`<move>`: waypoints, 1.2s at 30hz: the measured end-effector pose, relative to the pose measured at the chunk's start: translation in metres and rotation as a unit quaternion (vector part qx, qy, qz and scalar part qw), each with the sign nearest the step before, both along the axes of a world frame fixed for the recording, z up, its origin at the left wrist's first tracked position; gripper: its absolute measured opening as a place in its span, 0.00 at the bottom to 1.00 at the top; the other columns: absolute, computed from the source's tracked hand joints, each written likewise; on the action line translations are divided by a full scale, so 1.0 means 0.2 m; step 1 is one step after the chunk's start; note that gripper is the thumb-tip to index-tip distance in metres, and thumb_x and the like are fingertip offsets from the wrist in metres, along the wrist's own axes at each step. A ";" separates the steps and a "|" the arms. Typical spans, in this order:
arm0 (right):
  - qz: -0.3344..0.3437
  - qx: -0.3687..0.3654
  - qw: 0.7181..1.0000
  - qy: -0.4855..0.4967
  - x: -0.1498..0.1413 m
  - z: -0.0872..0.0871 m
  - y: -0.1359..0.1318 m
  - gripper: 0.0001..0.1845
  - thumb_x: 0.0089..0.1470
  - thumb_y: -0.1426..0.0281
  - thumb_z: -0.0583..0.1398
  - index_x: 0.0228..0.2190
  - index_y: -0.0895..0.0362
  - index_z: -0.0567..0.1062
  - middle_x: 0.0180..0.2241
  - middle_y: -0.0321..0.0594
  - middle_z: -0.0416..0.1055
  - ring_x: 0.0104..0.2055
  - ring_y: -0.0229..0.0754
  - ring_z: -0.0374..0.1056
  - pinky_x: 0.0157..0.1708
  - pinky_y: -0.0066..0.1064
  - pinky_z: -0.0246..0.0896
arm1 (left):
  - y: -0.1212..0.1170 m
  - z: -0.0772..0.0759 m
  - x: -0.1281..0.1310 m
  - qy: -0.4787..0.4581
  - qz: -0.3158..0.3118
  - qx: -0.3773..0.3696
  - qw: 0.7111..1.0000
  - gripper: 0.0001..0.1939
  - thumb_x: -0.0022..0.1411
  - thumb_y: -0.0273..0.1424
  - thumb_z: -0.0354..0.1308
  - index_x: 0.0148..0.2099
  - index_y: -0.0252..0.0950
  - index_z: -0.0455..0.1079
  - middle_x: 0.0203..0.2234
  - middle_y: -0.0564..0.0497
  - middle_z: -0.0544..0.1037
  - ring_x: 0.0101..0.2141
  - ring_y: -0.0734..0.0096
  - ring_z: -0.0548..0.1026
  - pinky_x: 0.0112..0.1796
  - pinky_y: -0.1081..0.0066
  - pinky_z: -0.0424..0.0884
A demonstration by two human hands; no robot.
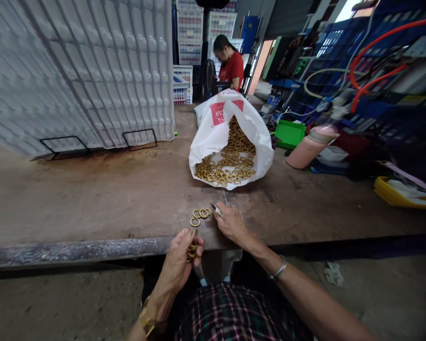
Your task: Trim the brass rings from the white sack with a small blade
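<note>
My left hand (177,258) is closed around several brass-coloured rings (191,252), just over the table's front edge. In my right hand (232,226) is a small tool with a pale body and a dark pointed tip (216,210), which looks like a small knife. Its tip points left, toward a few loose rings (196,214) lying on the wooden table. Behind them a white plastic bag (203,142) lies with its mouth facing me, and many more of the same rings (239,142) fill its inside.
Ribbed white plastic trays (128,66) stand upright on black wire stands (140,138) at the left. To the right are a green bin (290,134), a pink bottle (310,148) and a yellow tray (404,196). A person in a red shirt (232,70) is beyond the table.
</note>
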State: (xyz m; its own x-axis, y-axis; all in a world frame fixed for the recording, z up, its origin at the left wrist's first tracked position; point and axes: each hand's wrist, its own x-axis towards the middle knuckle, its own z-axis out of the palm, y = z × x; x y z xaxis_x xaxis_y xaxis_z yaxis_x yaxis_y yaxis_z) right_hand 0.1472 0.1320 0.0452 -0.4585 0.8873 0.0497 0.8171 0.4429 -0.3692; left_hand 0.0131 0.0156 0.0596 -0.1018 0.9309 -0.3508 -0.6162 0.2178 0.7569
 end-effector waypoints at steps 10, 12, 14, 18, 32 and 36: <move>0.052 -0.020 0.998 0.039 -0.11 0.03 0.02 0.11 0.55 0.68 0.53 0.40 0.53 0.71 0.34 0.39 0.74 0.35 0.40 0.69 0.31 0.26 0.51 | 0.02 -0.02 -0.05 -0.079 0.016 -0.029 0.996 0.16 0.51 0.33 0.62 0.40 0.35 0.64 0.23 0.54 0.71 0.19 0.80 0.66 0.16 0.81 0.58; 0.054 -0.024 0.998 0.022 -0.10 0.03 0.01 0.10 0.55 0.69 0.53 0.39 0.53 0.71 0.33 0.39 0.74 0.35 0.40 0.69 0.31 0.26 0.51 | 0.03 -0.02 -0.06 -0.104 0.005 -0.032 0.994 0.17 0.49 0.32 0.63 0.40 0.33 0.65 0.23 0.54 0.71 0.20 0.80 0.66 0.16 0.81 0.58; 0.051 -0.026 0.998 0.020 -0.10 0.02 0.01 0.10 0.54 0.71 0.53 0.38 0.53 0.72 0.33 0.38 0.74 0.34 0.39 0.68 0.31 0.26 0.50 | 0.03 -0.03 -0.07 -0.129 0.003 -0.030 0.991 0.15 0.48 0.31 0.64 0.38 0.32 0.67 0.24 0.53 0.71 0.21 0.80 0.67 0.17 0.82 0.58; 0.039 -0.019 0.998 0.038 -0.09 0.00 0.02 0.10 0.51 0.74 0.53 0.34 0.55 0.72 0.31 0.38 0.73 0.32 0.38 0.66 0.30 0.26 0.49 | 0.05 -0.04 -0.08 -0.166 0.020 -0.034 0.985 0.11 0.48 0.29 0.64 0.32 0.32 0.66 0.28 0.50 0.73 0.24 0.79 0.69 0.19 0.82 0.60; 0.062 -0.008 0.997 0.045 -0.05 -0.02 -0.03 0.08 0.50 0.73 0.55 0.35 0.55 0.69 0.37 0.39 0.66 0.38 0.40 0.61 0.33 0.28 0.50 | 0.10 -0.03 -0.02 -0.018 0.039 -0.072 0.997 0.19 0.43 0.43 0.65 0.31 0.35 0.66 0.21 0.57 0.66 0.17 0.84 0.61 0.15 0.81 0.51; 0.064 0.002 0.994 0.085 -0.04 -0.04 -0.02 0.09 0.47 0.76 0.54 0.34 0.55 0.68 0.37 0.38 0.66 0.36 0.38 0.60 0.32 0.28 0.49 | 0.13 -0.07 -0.02 0.056 0.037 -0.091 0.994 0.23 0.39 0.49 0.65 0.30 0.35 0.66 0.18 0.58 0.65 0.15 0.83 0.59 0.15 0.81 0.51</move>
State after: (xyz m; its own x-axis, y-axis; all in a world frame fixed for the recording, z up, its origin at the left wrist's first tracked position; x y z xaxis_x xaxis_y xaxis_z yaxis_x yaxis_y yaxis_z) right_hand 0.1394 0.1283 0.0364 -0.5529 0.8213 0.1403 0.6790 0.5417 -0.4954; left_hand 0.0085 0.0419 0.0463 -0.2152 0.8412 -0.4960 -0.5490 0.3158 0.7739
